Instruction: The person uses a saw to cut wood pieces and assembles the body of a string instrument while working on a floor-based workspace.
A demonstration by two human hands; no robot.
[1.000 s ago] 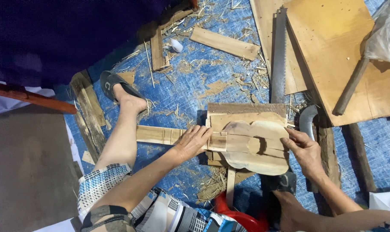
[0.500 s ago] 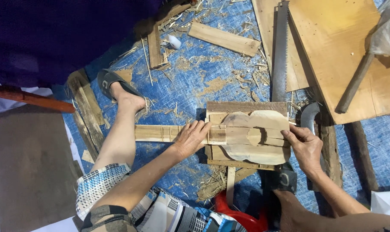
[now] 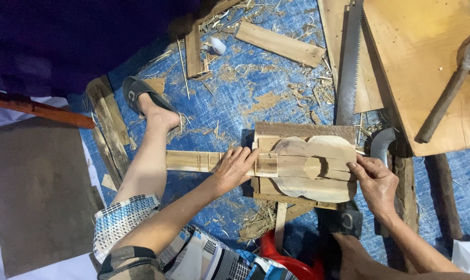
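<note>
Blue tarp littered with shavings lay under the work, where the left hand (image 3: 235, 167) pressed flat on the neck and the right hand (image 3: 376, 181) pinched the wooden guitar body's (image 3: 310, 171) end on its backing board (image 3: 302, 130); steady, even pressure seemed wise.

A: Any packages, labels, signs or screens in view?

B: No signs, no screens, no labels I can make out. Only candidate for a package is a small white bottle-like thing (image 3: 218, 45) lying on the blue floor sheet (image 3: 255, 83), top centre, among the shavings. Too small to tell what it is. Nothing of that sort near my grip.
</note>
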